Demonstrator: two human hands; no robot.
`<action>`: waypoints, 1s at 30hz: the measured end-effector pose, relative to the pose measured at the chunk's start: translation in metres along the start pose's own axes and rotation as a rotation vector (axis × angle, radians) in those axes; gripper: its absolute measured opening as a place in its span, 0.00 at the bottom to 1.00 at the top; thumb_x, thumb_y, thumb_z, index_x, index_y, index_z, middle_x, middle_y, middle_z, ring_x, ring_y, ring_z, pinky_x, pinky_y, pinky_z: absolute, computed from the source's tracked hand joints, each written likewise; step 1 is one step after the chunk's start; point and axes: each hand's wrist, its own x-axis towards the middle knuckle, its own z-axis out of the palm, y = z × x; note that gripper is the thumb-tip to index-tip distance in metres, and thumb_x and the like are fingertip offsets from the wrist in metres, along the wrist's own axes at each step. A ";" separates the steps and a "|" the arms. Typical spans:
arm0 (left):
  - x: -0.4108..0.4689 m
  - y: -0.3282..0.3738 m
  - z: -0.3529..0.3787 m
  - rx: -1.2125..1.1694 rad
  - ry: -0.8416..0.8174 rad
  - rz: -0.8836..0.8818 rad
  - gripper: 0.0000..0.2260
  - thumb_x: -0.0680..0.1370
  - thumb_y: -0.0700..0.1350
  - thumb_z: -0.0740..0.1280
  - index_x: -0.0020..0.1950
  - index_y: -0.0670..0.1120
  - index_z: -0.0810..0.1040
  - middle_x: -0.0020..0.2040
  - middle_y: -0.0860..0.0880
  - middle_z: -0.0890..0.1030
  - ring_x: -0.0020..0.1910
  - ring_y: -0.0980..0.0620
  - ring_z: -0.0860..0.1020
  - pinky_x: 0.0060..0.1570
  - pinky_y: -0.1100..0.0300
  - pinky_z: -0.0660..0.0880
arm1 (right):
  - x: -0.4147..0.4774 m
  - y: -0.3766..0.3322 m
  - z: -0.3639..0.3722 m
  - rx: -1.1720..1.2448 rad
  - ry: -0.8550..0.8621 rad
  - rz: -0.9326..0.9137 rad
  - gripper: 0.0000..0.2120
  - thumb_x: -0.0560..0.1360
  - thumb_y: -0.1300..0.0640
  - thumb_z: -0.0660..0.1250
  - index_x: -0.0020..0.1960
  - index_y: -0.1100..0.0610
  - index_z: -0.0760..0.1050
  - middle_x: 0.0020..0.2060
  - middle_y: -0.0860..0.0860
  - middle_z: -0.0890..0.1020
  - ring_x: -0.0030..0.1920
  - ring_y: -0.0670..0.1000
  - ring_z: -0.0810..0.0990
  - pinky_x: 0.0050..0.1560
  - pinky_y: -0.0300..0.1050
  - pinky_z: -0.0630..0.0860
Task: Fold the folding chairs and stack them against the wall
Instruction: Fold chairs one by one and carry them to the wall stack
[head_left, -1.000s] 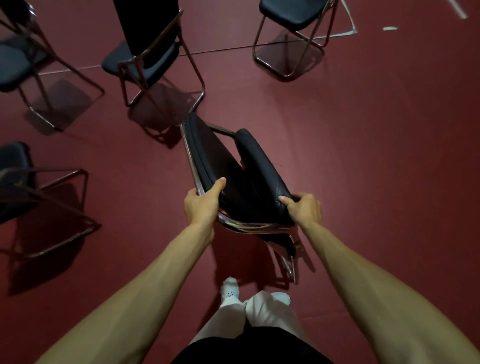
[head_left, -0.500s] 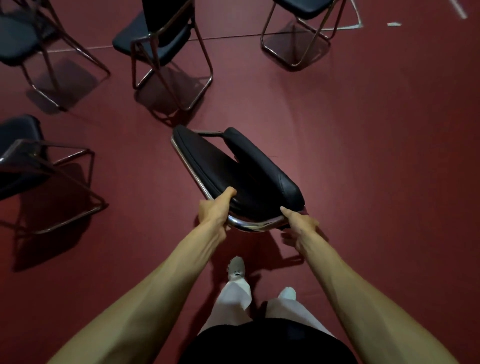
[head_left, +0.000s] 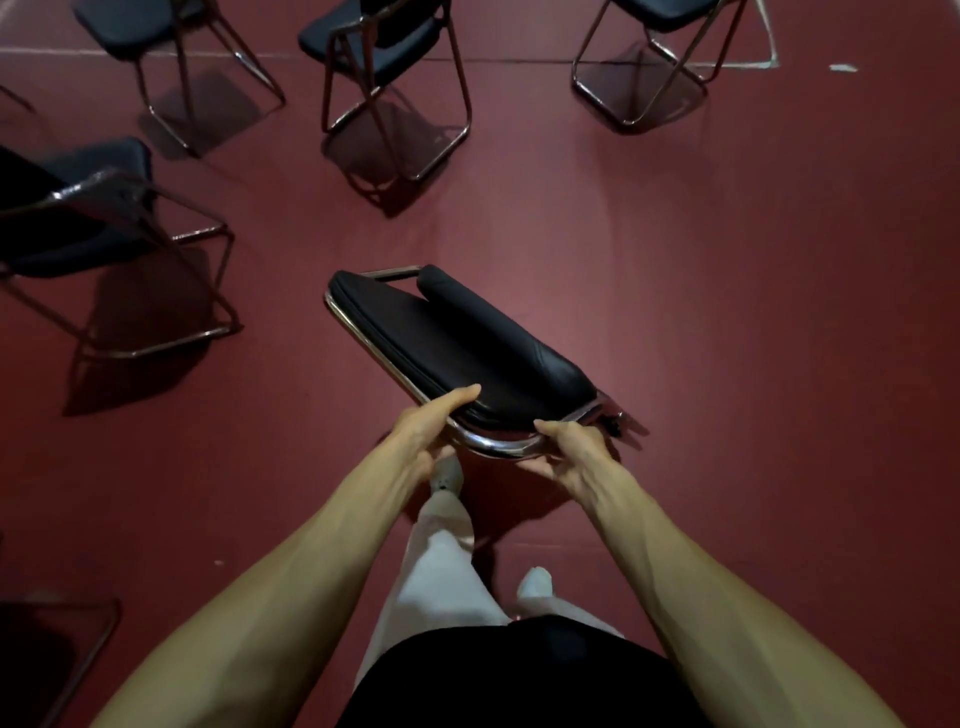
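A folded black folding chair (head_left: 457, 348) with a chrome tube frame hangs off the floor in front of me, seat and backrest pressed together, its long side pointing up and left. My left hand (head_left: 426, 431) grips the near left corner of the frame, thumb lying on the black cushion. My right hand (head_left: 571, 447) grips the near chrome bar from the right, fingers curled under it. The chair's legs are hidden beneath the cushions.
Unfolded black chairs stand on the red floor: one at the left (head_left: 93, 228), three along the top (head_left: 171, 47) (head_left: 384, 62) (head_left: 660, 52), and a frame at the bottom left corner (head_left: 57, 649). A white floor line (head_left: 519, 60) runs along the top. My legs and white socks are below.
The chair has closed flatter and lifted, and it now lies more level in my hands. I have stepped forward; the unfolded chairs have shifted down and right in view. Both hands keep their hold.
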 end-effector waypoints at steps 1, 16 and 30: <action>-0.001 -0.003 -0.001 -0.026 -0.022 -0.018 0.12 0.72 0.45 0.76 0.52 0.43 0.79 0.36 0.48 0.83 0.34 0.53 0.81 0.36 0.58 0.80 | 0.003 0.002 -0.008 -0.005 0.002 -0.008 0.05 0.76 0.70 0.63 0.44 0.64 0.70 0.33 0.58 0.75 0.29 0.54 0.79 0.21 0.51 0.78; -0.032 -0.175 -0.081 -0.441 0.011 -0.263 0.24 0.71 0.46 0.76 0.65 0.41 0.76 0.59 0.45 0.82 0.53 0.45 0.82 0.39 0.47 0.78 | -0.027 0.129 -0.067 -0.363 -0.094 0.038 0.03 0.77 0.68 0.65 0.44 0.67 0.73 0.31 0.58 0.77 0.25 0.51 0.80 0.32 0.54 0.82; -0.069 -0.261 -0.199 -0.229 -0.080 -0.245 0.20 0.74 0.37 0.72 0.65 0.39 0.76 0.54 0.43 0.83 0.51 0.47 0.81 0.45 0.54 0.79 | -0.081 0.314 -0.070 -0.247 -0.113 0.092 0.13 0.78 0.66 0.63 0.62 0.70 0.72 0.43 0.60 0.81 0.37 0.55 0.83 0.36 0.50 0.83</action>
